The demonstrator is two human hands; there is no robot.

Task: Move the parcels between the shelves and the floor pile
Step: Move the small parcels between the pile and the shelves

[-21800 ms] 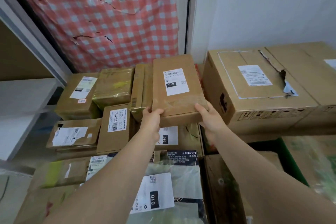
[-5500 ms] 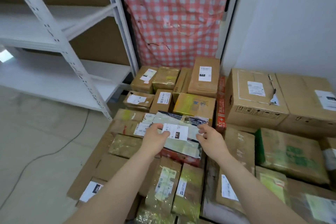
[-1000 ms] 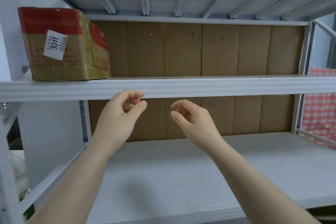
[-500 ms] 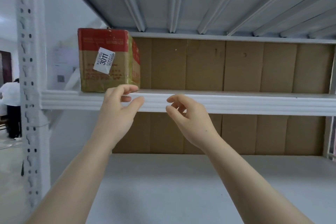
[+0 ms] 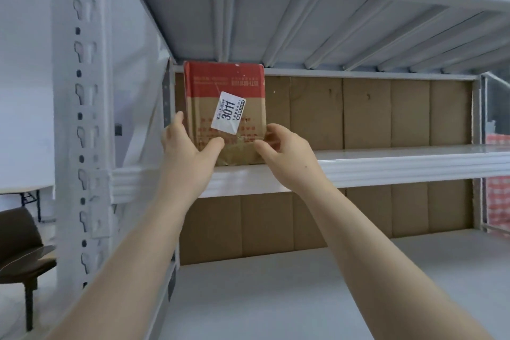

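A brown cardboard parcel (image 5: 205,107) with a red top band and a white label reading 3011 stands at the left end of the upper shelf (image 5: 386,167), near its front edge. My left hand (image 5: 185,152) holds its lower left side, fingers along the side and thumb across the front. My right hand (image 5: 287,157) holds its lower right corner, thumb on the front and fingers curled round the right edge. The parcel's base rests on the shelf.
A white perforated upright post (image 5: 82,119) stands just left of the parcel. The lower shelf (image 5: 276,298) lies below my forearms, with cardboard backing behind both shelves. A dark chair (image 5: 19,246) sits at far left. Red checked cloth (image 5: 496,201) shows at far right.
Both hands were empty and loosely curled below the shelf edge. They have risen and taken hold of the parcel's lower corners. My view has shifted left and closer to the parcel.
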